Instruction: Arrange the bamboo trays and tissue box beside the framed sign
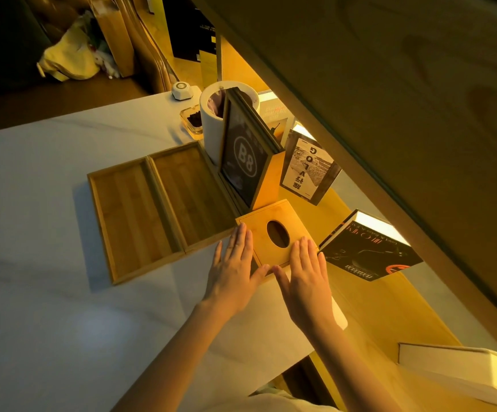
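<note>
Two shallow bamboo trays lie side by side on the white table: the left tray [131, 221] and the right tray [192, 197], their long edges touching. The right tray reaches the framed sign [242, 165], a dark upright frame marked "B8". In front of the sign sits the bamboo tissue box [266, 249] with an oval hole in its top. My left hand [235, 273] lies flat against the box's left side, fingers apart. My right hand [308, 278] rests flat on the box's right top edge. Neither hand wraps around the box.
Behind the sign stand a white cylinder [211, 126], a small glass dish [192, 120] and a white round device [182, 90]. Books [369, 248] stand along a lit yellow shelf at the right, under a slanted wooden panel [390, 99]. A white box [461, 370] lies at the lower right.
</note>
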Motion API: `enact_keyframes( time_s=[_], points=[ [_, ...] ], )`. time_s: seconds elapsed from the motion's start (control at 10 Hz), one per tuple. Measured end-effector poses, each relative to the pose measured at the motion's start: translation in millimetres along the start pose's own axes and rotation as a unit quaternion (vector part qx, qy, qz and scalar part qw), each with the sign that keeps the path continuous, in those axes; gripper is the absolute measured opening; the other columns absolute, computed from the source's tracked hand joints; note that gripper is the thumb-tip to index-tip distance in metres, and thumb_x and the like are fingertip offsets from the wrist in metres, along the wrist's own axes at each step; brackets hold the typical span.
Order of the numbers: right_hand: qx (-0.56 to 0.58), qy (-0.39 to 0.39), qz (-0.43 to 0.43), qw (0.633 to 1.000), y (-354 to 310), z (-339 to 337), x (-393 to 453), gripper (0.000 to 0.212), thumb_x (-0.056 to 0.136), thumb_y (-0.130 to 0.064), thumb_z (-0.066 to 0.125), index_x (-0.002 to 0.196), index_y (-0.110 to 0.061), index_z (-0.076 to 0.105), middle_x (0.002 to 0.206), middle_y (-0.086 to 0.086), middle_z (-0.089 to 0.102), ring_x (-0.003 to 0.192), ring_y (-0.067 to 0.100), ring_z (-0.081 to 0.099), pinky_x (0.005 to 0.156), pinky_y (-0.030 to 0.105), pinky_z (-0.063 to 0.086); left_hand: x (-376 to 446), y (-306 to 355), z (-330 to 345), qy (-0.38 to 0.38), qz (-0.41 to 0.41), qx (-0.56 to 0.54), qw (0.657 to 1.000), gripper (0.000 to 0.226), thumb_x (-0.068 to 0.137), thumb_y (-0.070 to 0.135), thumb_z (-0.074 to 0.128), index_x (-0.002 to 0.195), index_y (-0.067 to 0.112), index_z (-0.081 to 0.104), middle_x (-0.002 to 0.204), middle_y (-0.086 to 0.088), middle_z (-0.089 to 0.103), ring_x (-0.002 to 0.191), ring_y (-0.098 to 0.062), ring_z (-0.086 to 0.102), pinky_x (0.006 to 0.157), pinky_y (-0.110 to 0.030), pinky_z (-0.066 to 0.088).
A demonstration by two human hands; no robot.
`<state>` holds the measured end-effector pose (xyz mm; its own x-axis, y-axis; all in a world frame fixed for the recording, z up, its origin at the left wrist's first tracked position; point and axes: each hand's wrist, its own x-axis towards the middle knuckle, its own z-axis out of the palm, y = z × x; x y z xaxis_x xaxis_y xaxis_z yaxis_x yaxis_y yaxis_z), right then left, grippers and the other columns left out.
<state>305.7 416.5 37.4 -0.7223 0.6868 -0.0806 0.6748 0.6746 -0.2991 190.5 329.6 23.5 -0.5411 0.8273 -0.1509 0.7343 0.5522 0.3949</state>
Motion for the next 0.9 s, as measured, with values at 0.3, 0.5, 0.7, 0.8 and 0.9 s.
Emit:
enact_keyframes(
  time_s=[0.3,0.5,0.7,0.8,0.9],
  points=[
    [-0.004,-0.004,0.004,1.000,2,2,7,0.070,0.089,-0.051,0.026,0.142,-0.012,0.004,0.155,0.009,0.007,0.142,0.024,-0.003,0.113,0.038,-0.001,6,-1,2,-0.008,-0.004,0.001,1.000,0.080,0.082,0.061,0.022,0.138,0.019,-0.016,0.153,-0.004,-0.013,0.141,-0.021,-0.007,0.113,-0.039,-0.002],
    [0.013,-0.008,0.002,1.000,5,0,9,0.070,0.088,-0.052,0.027,0.143,-0.016,0.004,0.155,0.006,0.006,0.142,0.021,-0.004,0.113,0.038,-0.002,5,3,3,-0.002,-0.014,-0.015,1.000,0.079,0.083,0.061,0.024,0.139,0.019,-0.013,0.154,-0.003,-0.012,0.141,-0.022,-0.004,0.114,-0.040,0.000],
    [0.021,-0.014,0.007,1.000,-1,-11,11,0.067,0.090,-0.046,0.039,0.143,-0.013,0.013,0.154,0.006,0.018,0.142,0.024,0.008,0.116,0.040,0.008,6,3,-4,-0.018,-0.018,-0.055,0.998,0.076,0.085,0.057,0.029,0.140,0.020,-0.008,0.155,-0.003,-0.009,0.142,-0.022,-0.001,0.114,-0.041,0.005],
    [0.049,0.012,-0.014,0.999,-11,-22,16,0.055,0.090,-0.035,0.049,0.136,-0.011,0.033,0.143,0.008,0.041,0.134,0.025,0.033,0.111,0.040,0.031,5,0,-18,-0.012,-0.008,-0.104,0.994,0.067,0.088,0.050,0.035,0.141,0.021,0.007,0.155,-0.002,0.007,0.141,-0.025,0.014,0.112,-0.043,0.022],
    [0.133,0.001,-0.037,0.990,-28,-32,24,0.044,0.089,-0.026,0.053,0.129,-0.012,0.044,0.133,0.008,0.053,0.122,0.025,0.048,0.100,0.037,0.042,3,-8,-41,0.004,-0.024,-0.200,0.979,0.055,0.089,0.037,0.044,0.137,0.017,0.028,0.144,-0.008,0.039,0.128,-0.025,0.041,0.098,-0.032,0.039]
  ],
)
